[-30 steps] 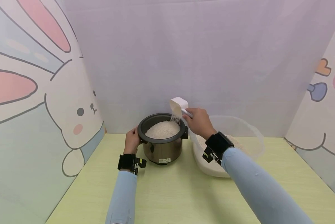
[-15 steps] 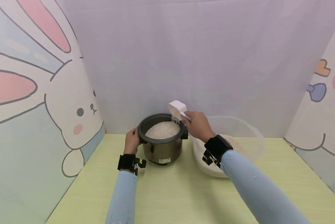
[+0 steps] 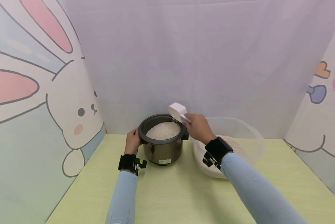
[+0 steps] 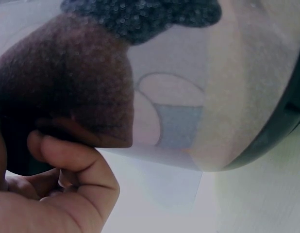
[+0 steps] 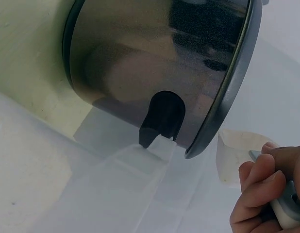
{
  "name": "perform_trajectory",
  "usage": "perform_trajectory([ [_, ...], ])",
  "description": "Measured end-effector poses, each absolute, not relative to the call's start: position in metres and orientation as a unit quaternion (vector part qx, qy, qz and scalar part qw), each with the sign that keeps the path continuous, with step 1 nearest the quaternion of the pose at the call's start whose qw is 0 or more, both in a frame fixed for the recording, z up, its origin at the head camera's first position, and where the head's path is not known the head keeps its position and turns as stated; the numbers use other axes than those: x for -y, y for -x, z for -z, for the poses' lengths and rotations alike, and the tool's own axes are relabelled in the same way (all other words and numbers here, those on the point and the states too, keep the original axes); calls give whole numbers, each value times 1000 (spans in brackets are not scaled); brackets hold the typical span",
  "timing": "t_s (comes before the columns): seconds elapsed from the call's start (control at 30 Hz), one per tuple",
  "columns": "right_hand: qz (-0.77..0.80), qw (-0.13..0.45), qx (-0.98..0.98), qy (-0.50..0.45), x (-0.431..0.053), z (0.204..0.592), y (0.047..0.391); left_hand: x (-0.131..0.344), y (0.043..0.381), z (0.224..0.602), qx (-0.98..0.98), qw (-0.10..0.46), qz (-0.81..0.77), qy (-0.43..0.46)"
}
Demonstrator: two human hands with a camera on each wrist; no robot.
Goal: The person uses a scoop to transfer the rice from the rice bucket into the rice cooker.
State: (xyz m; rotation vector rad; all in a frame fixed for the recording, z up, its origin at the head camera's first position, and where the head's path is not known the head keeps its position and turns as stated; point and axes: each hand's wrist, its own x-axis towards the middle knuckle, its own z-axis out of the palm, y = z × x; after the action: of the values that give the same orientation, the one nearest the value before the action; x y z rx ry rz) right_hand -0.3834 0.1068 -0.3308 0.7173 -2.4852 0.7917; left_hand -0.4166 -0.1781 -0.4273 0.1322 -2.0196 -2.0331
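Note:
A dark rice cooker [image 3: 162, 151] with its lid off stands in the middle of the table, white rice [image 3: 163, 130] heaped inside. My left hand [image 3: 132, 141] grips the cooker's left side handle, fingers curled round the black handle [image 4: 24, 155] in the left wrist view. My right hand [image 3: 199, 127] holds a white measuring scoop [image 3: 177, 109] by its handle, tipped over the cooker's right rim. A few grains fall from the scoop's mouth into the cooker. In the right wrist view, curled fingers [image 5: 261, 189] wrap the scoop handle, beside the cooker's right side handle [image 5: 164, 114].
To the right of the cooker stands a large translucent tub [image 3: 210, 172] holding more rice [image 3: 233, 144], partly hidden by my right forearm. A pale curtain [image 3: 212, 62] hangs close behind. Printed bunny panels [image 3: 80, 130] flank the light yellow-green table [image 3: 167, 193].
The scoop and my right hand have come down slightly and a little left. The stream of falling rice has thinned to a few grains. My left hand keeps its place on the cooker.

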Motion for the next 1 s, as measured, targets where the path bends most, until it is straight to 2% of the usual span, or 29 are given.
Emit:
perform_trajectory([
  [0.23,-268,214,902,-263,-108,333,384,177,417,427,700,139,699,-46],
  [0.67,-225,274,890,-288,-106,308,379,180,414,426,702,135,698,-40],
  [0.77,-224,270,889,-294,-103,313,375,181,416,427,701,135,699,-38],
  [1.0,-201,222,909,-289,-102,338,372,180,416,429,707,143,691,-40],
])
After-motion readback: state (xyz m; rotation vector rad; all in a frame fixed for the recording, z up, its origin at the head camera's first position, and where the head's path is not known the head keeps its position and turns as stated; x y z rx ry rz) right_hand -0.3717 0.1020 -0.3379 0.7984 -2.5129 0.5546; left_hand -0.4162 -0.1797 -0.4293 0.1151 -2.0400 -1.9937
